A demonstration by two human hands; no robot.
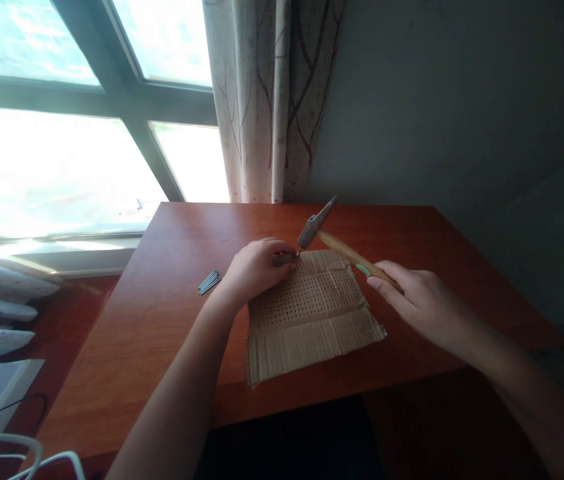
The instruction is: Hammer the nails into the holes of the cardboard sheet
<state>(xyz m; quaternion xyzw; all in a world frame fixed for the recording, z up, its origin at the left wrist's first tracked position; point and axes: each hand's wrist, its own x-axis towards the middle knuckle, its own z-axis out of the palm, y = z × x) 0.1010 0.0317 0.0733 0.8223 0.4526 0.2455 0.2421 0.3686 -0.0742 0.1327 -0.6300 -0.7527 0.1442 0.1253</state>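
A flat piece of cardboard point(312, 320) full of small holes lies on the wooden table point(162, 333). My left hand point(255, 267) rests at its far left corner, fingers pinched on a small dark nail point(286, 259). My right hand point(419, 300) is closed round the wooden handle of a hammer point(332, 241). The hammer's metal head point(312, 227) hovers just above the nail, at my left fingertips.
A small bundle of dark nails point(209, 282) lies on the table left of my left hand. A patterned curtain point(272, 100) and a bright window point(62, 133) stand behind the table. White cables point(12, 453) show at the lower left.
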